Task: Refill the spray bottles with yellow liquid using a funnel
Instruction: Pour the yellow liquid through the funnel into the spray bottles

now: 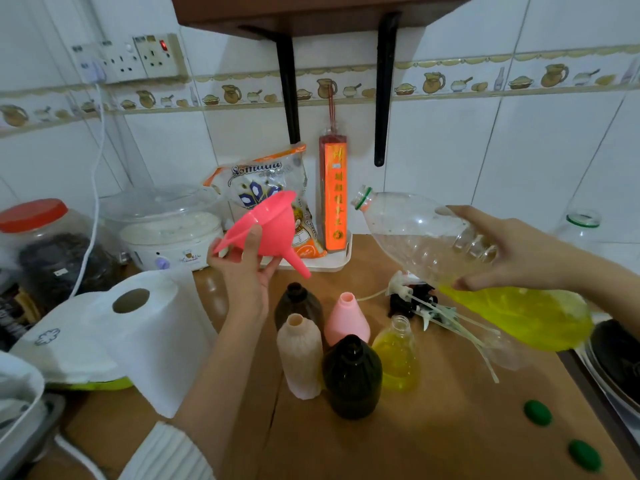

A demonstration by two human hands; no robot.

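Pink funnel (268,225) is pinched at the rim by left hand (242,268): light, rigid. Large bottle (450,261), part-full of yellow liquid, is gripped mid-body by right hand (512,251), above the bench: heavy, thin-walled, likely crushable.

A home kitchen: tiled wall (519,140) with jug-pattern border, food steamer (166,230), rice bag (266,188).

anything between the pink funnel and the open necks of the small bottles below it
Nothing visible. The left hand holds the pink funnel in open air above the uncapped small bottles; their spray heads lie off to the side.
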